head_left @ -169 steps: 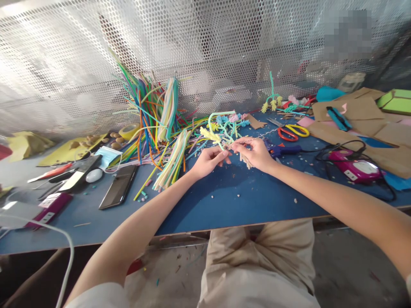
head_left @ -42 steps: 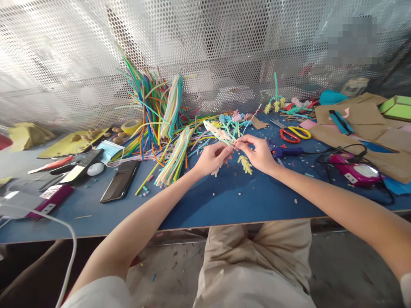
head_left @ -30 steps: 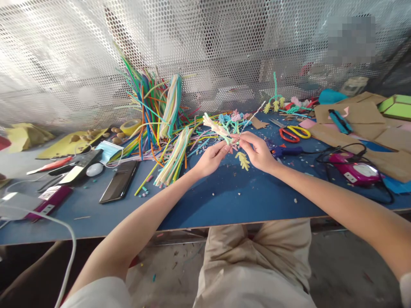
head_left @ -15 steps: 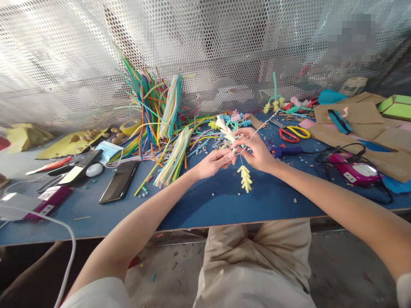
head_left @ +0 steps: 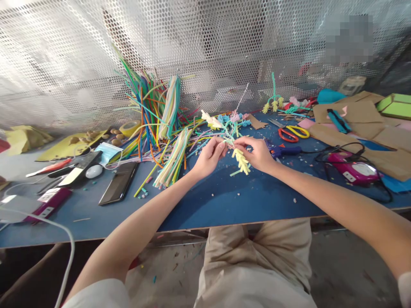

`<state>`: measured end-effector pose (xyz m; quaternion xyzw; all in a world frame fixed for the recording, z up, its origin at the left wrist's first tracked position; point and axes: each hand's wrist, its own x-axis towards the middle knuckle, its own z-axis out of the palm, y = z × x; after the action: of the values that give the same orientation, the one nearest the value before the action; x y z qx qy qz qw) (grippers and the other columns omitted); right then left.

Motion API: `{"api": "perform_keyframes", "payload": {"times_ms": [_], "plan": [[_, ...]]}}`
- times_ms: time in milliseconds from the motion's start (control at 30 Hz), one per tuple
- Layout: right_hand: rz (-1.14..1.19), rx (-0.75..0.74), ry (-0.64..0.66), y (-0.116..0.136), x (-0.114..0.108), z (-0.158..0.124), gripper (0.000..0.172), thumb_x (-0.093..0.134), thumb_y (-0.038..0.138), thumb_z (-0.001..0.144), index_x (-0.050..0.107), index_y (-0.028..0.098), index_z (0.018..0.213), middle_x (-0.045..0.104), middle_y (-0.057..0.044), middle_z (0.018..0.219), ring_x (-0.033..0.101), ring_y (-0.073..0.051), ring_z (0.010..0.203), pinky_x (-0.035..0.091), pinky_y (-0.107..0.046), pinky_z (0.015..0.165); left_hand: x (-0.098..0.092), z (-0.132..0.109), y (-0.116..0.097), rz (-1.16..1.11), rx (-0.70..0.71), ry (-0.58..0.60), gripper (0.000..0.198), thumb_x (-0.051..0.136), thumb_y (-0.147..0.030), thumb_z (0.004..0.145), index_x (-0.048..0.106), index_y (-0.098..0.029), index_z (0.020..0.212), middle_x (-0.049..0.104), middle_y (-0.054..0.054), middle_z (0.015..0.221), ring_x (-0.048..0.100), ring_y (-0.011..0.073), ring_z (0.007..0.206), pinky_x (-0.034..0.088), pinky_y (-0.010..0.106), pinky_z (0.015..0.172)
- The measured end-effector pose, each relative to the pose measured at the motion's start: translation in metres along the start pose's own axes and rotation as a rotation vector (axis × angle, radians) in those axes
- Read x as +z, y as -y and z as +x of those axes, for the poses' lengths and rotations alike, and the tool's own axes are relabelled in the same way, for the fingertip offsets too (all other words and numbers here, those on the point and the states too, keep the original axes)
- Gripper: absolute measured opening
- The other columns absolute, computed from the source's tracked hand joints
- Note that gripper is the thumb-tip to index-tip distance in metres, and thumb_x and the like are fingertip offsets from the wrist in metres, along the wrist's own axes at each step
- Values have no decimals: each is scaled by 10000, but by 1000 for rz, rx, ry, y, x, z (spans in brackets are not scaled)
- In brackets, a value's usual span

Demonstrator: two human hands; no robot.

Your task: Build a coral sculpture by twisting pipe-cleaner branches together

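The thin silver wire (head_left: 239, 102) has swung upright; left hand (head_left: 208, 156) and right hand (head_left: 257, 154) pinch the fuzzy yellow sprig (head_left: 240, 160).

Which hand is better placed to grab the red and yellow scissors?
Right, probably: both hands pinch the pipe-cleaner sprig, but the right hand is nearer the scissors on the table; the left hand would cross over.
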<state>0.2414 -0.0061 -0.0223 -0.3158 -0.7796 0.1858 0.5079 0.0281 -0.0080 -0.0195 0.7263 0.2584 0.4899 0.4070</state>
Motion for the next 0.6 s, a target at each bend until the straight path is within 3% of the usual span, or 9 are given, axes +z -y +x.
{"api": "perform_keyframes", "payload": {"times_ms": [100, 233, 467, 600], "plan": [[44, 20, -15, -3, 1, 0, 296, 645, 476, 997, 787, 218, 976, 806, -53, 935, 695, -198, 788, 523, -330, 718, 1, 0, -1, -14, 23, -22, 347, 583, -552, 1050, 529, -213, 1098, 574, -34, 744, 446, 90, 599, 368, 227, 555], [147, 53, 60, -10, 4, -2, 218, 685, 346, 938, 799, 198, 1050, 812, -66, 1024, 701, -208, 837, 532, -329, 731, 0, 0, -2, 64, 23, -103, 372, 589, -559, 1042, 552, -216, 1183, 608, -35, 742, 448, 83, 581, 365, 221, 554], [106, 61, 342, -12, 14, -6, 233, 645, 376, 987, 761, 203, 1090, 753, -34, 923, 636, -182, 798, 527, -314, 770, -5, 4, -3, 64, 26, -282, 374, 623, -574, 1009, 590, -210, 1089, 619, -32, 749, 388, 66, 507, 316, 224, 487], [185, 142, 567, -9, 17, -8, 267, 635, 388, 1007, 793, 210, 1128, 773, -25, 853, 670, -167, 712, 532, -290, 691, -11, 6, -4, 117, 24, -399, 356, 642, -557, 999, 576, -207, 1011, 627, -26, 763, 394, 63, 506, 326, 221, 483]]}}
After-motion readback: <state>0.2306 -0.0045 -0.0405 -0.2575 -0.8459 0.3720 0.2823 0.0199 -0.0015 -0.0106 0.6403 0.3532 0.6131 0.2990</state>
